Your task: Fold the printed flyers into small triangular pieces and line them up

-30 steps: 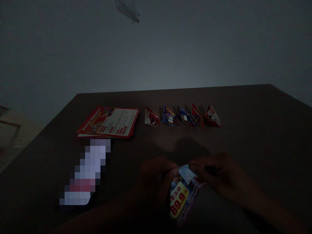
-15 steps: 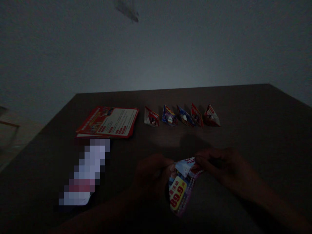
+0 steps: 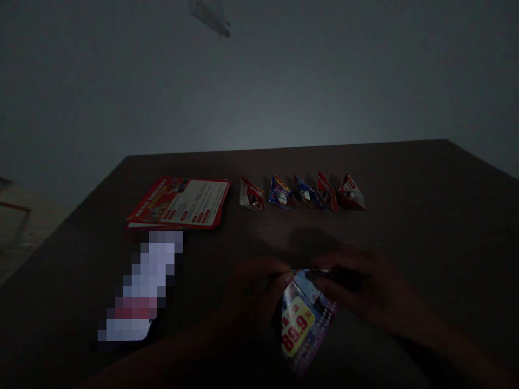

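Note:
A printed paper flyer (image 3: 302,329), partly folded, hangs between my two hands over the near part of the table. It is blue and purple with a yellow patch reading 89.9. My left hand (image 3: 259,283) pinches its upper left edge, thumb on the front. On the upper right edge, my right hand (image 3: 357,278) grips the paper with thumb and fingers closed. The far side of the flyer is hidden, and dim light hides some finger detail. Beyond the hands stand several folded paper shapes in a row, among them a red and white one (image 3: 252,195) and a blue one (image 3: 281,193).
A stack of red and white printed flyers (image 3: 192,205) lies at the left of the dark table (image 3: 405,178). Nearer me is a blurred-out bright object (image 3: 141,292), perhaps a phone. A pale wall (image 3: 304,75) rises behind the table's far edge.
My right hand has moved slightly left and inward, bending the flyer's upper right edge. More of the flyer's printed front now faces me. The things on the table have stayed put.

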`<state>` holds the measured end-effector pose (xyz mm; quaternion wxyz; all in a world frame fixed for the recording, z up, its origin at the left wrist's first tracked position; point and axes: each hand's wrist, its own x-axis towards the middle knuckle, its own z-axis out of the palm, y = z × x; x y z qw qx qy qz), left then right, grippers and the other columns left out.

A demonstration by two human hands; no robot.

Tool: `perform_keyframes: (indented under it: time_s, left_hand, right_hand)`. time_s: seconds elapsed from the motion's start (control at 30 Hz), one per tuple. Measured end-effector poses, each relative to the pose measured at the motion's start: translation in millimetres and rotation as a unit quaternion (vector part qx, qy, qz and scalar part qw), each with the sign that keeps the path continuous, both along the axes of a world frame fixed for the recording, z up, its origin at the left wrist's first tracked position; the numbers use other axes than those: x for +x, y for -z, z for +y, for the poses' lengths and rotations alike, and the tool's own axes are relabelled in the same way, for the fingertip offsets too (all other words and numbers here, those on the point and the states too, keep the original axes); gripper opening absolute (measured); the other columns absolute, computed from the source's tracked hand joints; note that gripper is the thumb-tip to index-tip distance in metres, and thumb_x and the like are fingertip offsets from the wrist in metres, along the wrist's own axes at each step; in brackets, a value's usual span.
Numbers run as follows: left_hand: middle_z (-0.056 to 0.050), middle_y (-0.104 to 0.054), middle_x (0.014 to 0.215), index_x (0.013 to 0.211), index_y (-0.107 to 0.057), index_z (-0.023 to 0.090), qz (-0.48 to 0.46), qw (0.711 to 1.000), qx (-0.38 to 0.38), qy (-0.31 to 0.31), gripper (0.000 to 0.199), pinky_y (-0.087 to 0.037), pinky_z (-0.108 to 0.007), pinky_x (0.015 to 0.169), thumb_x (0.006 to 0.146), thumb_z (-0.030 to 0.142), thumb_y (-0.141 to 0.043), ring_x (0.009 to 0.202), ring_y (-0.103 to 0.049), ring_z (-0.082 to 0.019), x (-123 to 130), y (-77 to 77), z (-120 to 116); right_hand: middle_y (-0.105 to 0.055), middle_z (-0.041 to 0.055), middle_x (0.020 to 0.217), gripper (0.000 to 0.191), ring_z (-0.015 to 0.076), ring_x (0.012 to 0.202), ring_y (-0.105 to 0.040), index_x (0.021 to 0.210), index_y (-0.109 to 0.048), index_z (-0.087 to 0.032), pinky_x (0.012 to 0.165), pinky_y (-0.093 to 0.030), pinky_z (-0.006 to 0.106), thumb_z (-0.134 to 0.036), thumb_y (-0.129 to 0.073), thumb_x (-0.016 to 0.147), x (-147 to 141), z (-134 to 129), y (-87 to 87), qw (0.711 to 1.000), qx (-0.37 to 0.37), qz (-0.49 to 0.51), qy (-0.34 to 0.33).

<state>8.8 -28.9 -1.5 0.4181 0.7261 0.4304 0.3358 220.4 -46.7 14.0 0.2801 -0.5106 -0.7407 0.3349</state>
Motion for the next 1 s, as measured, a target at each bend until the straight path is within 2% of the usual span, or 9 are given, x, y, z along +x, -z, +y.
perform_keyframes:
  time_s: [0.07, 0.13, 0.27, 0.33, 0.47, 0.63, 0.77, 1.0]
  left_hand:
    - [0.000, -0.067, 0.062, 0.073, -0.070, 0.016, 0.008, 1.000, -0.008, 0.026, 0.014, -0.042, -0.018, 0.054, 0.080, 0.016, -0.058, 0.057, -0.059, -0.010, 1, -0.2, 0]
    - [0.000, -0.069, 0.064, 0.076, -0.071, 0.016, 0.014, 0.999, -0.024, 0.037, 0.011, -0.043, -0.018, 0.056, 0.079, 0.017, -0.060, 0.058, -0.060, -0.010, 2, -0.1, 0]
    - [-0.001, -0.073, 0.075, 0.084, -0.072, 0.018, -0.005, 0.996, -0.086, -0.002, 0.011, -0.046, -0.019, 0.058, 0.079, 0.023, -0.063, 0.065, -0.064, -0.013, 2, 2.2, -1]
    - [-0.002, -0.072, 0.072, 0.081, -0.072, 0.017, -0.014, 0.994, -0.103, -0.014, 0.013, -0.045, -0.019, 0.054, 0.080, 0.025, -0.062, 0.062, -0.063, -0.013, 2, 3.2, -2]
    - [0.001, -0.067, 0.061, 0.074, -0.071, 0.015, -0.015, 0.996, -0.087, 0.008, 0.013, -0.038, -0.016, 0.048, 0.079, 0.020, -0.061, 0.051, -0.055, -0.009, 4, 0.9, -1]
    - [0.002, -0.063, 0.056, 0.070, -0.069, 0.014, 0.007, 0.995, -0.078, 0.057, 0.014, -0.035, -0.016, 0.046, 0.080, 0.019, -0.060, 0.047, -0.049, -0.007, 6, -4.5, -2]
    - [0.002, -0.063, 0.058, 0.071, -0.068, 0.014, 0.009, 0.994, -0.098, 0.046, 0.014, -0.035, -0.016, 0.046, 0.080, 0.022, -0.060, 0.048, -0.050, -0.007, 7, -5.3, -2]
    - [0.002, -0.063, 0.056, 0.069, -0.068, 0.014, 0.012, 0.992, -0.127, 0.015, 0.015, -0.036, -0.015, 0.044, 0.078, 0.025, -0.063, 0.046, -0.050, -0.006, 9, -7.3, 0]
  right_hand:
    - [-0.072, 0.0043, 0.080, 0.012, 0.0158, 0.071, -0.066, 0.087, -0.071, -0.020, 0.062, -0.052, 0.024, -0.025, -0.061, 0.083, -6, -1, 0.2, 0.999, -0.022, 0.009, -0.045]
    - [-0.071, 0.0028, 0.073, 0.014, 0.0135, 0.064, -0.065, 0.082, -0.071, -0.019, 0.057, -0.050, 0.022, -0.025, -0.059, 0.085, -9, 0, 0.6, 0.997, -0.038, 0.028, -0.054]
    - [-0.072, 0.0024, 0.073, 0.017, 0.0132, 0.064, -0.067, 0.079, -0.071, -0.018, 0.055, -0.050, 0.020, -0.026, -0.058, 0.086, -9, 1, 1.2, 0.993, -0.084, 0.080, -0.002]
    - [-0.073, 0.0022, 0.072, 0.017, 0.0135, 0.063, -0.067, 0.079, -0.071, -0.018, 0.055, -0.051, 0.020, -0.027, -0.059, 0.086, -8, 1, 1.1, 0.990, -0.103, 0.099, 0.016]
    - [-0.074, 0.0021, 0.075, 0.012, 0.0145, 0.065, -0.069, 0.087, -0.071, -0.018, 0.055, -0.052, 0.020, -0.026, -0.062, 0.083, -11, -1, 1.1, 0.987, -0.119, 0.104, 0.015]
    - [-0.074, 0.0023, 0.077, 0.010, 0.0142, 0.069, -0.068, 0.081, -0.071, -0.019, 0.062, -0.052, 0.023, -0.023, -0.061, 0.083, -14, 0, 0.7, 0.993, -0.055, 0.103, -0.014]
    - [-0.073, 0.0023, 0.075, 0.013, 0.0146, 0.068, -0.066, 0.078, -0.071, -0.020, 0.062, -0.050, 0.025, -0.022, -0.060, 0.084, -15, 0, -0.3, 0.996, -0.016, 0.090, -0.008]
    - [-0.072, 0.0032, 0.073, 0.011, 0.0162, 0.069, -0.066, 0.080, -0.072, -0.020, 0.060, -0.050, 0.025, -0.022, -0.062, 0.083, -14, -3, 2.7, 0.995, -0.006, 0.090, 0.030]
